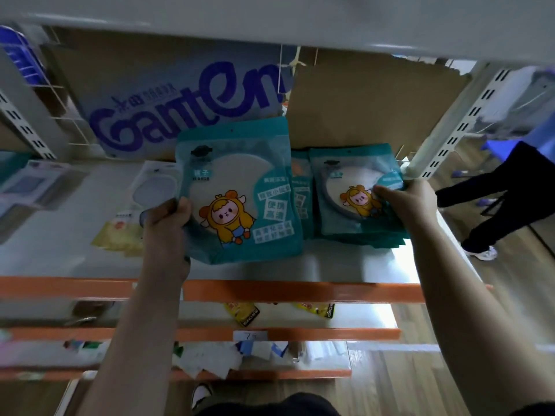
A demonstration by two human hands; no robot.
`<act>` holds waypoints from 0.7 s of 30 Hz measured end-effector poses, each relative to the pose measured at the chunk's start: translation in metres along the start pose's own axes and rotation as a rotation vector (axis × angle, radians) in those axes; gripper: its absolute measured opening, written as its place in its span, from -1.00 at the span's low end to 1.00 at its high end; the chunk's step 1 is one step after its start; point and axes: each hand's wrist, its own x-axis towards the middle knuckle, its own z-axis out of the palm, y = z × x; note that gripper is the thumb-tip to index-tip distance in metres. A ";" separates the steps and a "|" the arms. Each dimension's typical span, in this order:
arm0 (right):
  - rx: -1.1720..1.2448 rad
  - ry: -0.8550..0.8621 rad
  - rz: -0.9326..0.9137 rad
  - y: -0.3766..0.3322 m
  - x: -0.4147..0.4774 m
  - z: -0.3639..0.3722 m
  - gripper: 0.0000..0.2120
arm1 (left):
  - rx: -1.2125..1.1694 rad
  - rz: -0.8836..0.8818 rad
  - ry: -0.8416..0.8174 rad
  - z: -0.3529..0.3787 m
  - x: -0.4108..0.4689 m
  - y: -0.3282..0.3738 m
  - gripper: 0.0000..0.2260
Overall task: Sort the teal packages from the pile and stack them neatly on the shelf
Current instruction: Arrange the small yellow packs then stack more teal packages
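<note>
Left hand [166, 223], reaching in over the orange front rail [270, 291], grips a teal package [240, 190] by its left edge, thumb on the front. Package is upright and slightly tilted over the middle of the shelf [345, 265]; cannot tell if its lower edge touches. Just right of it lies a stack of teal packages [354, 193], flat, with more teal packages behind. Right hand [411, 202] clasps the stack's right edge, thumb across the top one. Stack sits close to the right upright post [444, 130]. Bare shelf runs between stack and rail. Left: a white package [156, 184] and a yellow packet [120, 232]. Far back: a printed cardboard box [186, 94].
</note>
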 end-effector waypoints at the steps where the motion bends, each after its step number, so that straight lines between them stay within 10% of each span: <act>1: -0.067 0.022 -0.012 0.001 0.000 0.001 -0.59 | -0.003 -0.007 -0.003 0.001 -0.002 0.000 -0.67; 6: -0.216 0.093 -0.077 0.016 -0.004 0.004 -0.45 | -0.005 -0.006 -0.069 0.015 -0.010 0.000 -0.80; 13: 0.031 0.245 -0.232 0.075 -0.046 -0.005 -0.70 | 0.008 -0.123 -0.225 0.075 -0.020 -0.004 -0.87; 21: -0.213 0.193 -0.263 0.101 -0.064 0.001 -0.85 | 0.162 -0.187 -0.297 0.160 -0.015 -0.027 -0.81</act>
